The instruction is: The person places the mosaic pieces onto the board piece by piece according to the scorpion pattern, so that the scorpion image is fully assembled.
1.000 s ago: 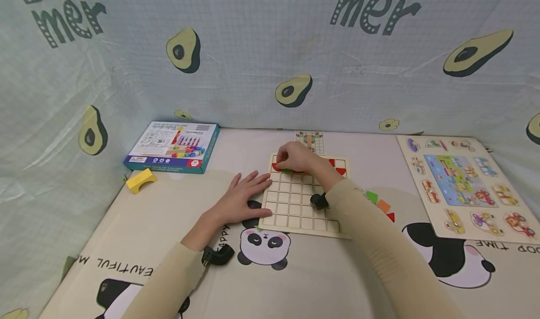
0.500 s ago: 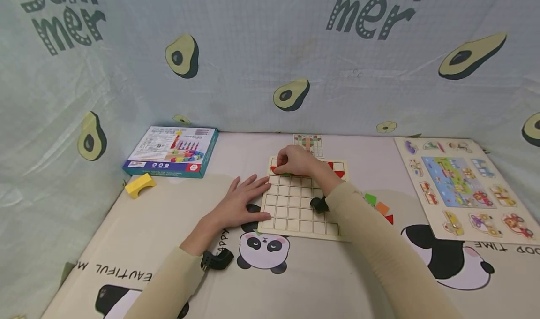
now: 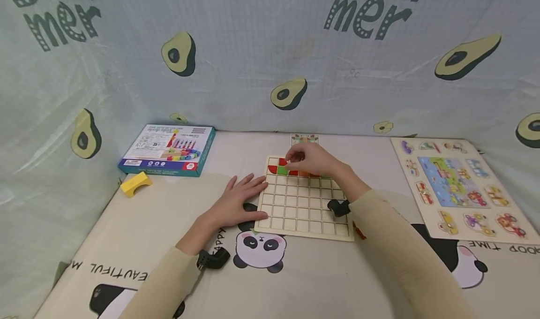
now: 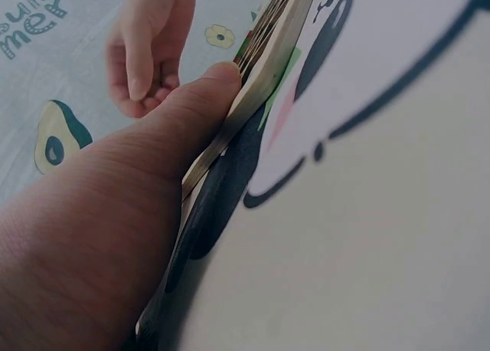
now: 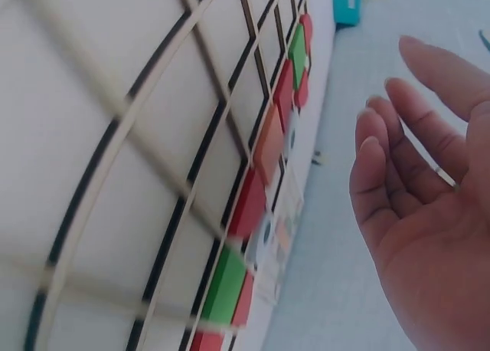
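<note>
A square wooden grid board (image 3: 297,204) lies on the table. My left hand (image 3: 237,202) is spread along its left side, fingers straight; in the left wrist view the thumb (image 4: 200,98) presses on the board's rim. Above the far rows hovers my right hand (image 3: 314,160), its fingers loosely bent and holding nothing. Below it, coloured tiles fill part of the top two rows. A red rounded tile (image 3: 272,169) and a green square tile (image 3: 282,170) show at the left end. The right wrist view shows an orange tile (image 5: 268,145) between red ones; some tiles have eye prints.
Behind the board lies a small pattern card (image 3: 311,138), partly covered by the right hand. A flat picture-puzzle board (image 3: 430,223) lies to the right. A toy box (image 3: 166,150) and a yellow arch block (image 3: 136,184) are at left. A loose red piece (image 3: 360,232) shows beside the right sleeve.
My right hand has let go of the red tile at the left end of the second row, risen and moved right, uncovering the red and green tiles. The left hand stays by the board.
</note>
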The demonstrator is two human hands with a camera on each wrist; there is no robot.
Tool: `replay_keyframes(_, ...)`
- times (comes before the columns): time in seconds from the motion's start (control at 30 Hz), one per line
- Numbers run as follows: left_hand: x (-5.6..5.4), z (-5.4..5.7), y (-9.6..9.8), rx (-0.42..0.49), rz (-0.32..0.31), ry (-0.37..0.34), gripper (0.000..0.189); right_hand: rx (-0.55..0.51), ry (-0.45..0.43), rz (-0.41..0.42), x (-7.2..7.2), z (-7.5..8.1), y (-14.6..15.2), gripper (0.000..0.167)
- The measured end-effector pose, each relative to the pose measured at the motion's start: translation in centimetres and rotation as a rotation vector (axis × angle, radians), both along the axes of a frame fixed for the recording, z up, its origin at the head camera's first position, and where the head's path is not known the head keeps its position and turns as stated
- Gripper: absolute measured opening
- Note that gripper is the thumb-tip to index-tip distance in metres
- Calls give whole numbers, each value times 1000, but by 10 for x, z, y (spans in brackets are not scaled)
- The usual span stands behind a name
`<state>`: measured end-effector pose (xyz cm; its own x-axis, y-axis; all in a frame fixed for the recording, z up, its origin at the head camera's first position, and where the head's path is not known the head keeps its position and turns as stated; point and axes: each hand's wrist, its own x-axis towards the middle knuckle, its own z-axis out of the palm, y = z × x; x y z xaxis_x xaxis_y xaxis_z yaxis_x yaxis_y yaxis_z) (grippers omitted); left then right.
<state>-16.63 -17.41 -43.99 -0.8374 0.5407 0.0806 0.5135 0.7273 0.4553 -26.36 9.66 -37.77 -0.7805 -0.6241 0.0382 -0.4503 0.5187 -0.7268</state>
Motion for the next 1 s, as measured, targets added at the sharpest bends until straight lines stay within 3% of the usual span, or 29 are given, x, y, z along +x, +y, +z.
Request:
replay_keyframes(0.33,1,1,2,10,-2,2,86,-37,-28,-53,22,7,42,28)
replay_keyframes(0.6,-2,1,1,9,0,8,86,-9,-16,-97,41,8,75,30)
replay_keyframes(1.0,-1,2,0,16,-2,-7,85,22,-62,-142,68,-10,127,34)
